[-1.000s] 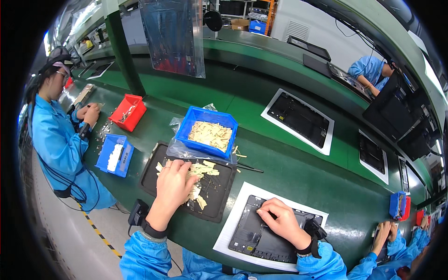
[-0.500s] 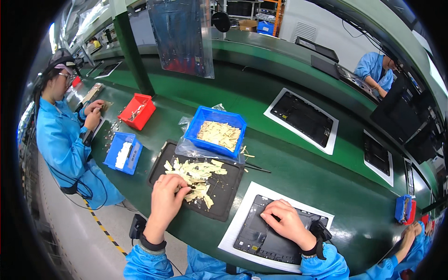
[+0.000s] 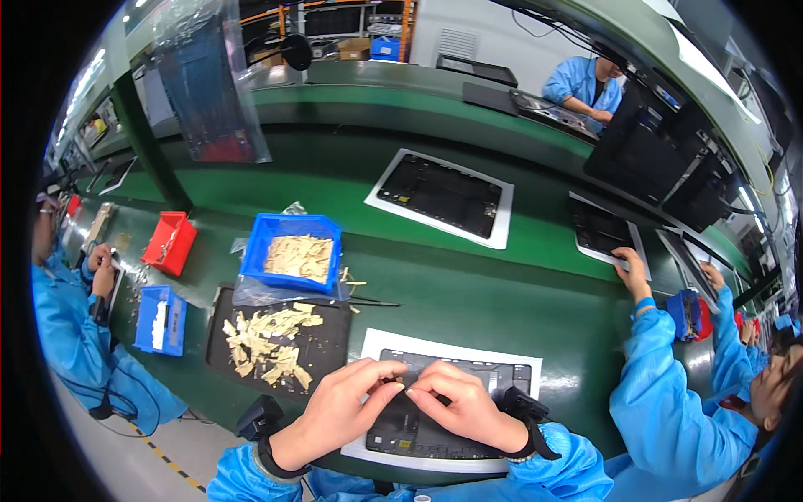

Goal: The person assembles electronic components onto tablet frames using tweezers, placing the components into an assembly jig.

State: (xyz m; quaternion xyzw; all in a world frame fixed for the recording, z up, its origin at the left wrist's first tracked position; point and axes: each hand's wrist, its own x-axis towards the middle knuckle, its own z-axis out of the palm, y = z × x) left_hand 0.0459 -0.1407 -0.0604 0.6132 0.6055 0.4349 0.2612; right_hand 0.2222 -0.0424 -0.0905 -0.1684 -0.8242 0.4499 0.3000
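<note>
2 hands (image 3: 347, 410) (image 3: 464, 406), beige strips (image 3: 299, 258) in blue bin (image 3: 288, 283), scraps (image 3: 268, 337) on tray (image 3: 324, 358)

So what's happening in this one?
A person's left hand and right hand meet fingertip to fingertip over a black panel on a white sheet; anything between the fingertips is too small to make out. To the left, pale yellow strips lie scattered on a black tray, with a blue bin of similar strips behind. At right, a co-worker's hand is at another panel.
</note>
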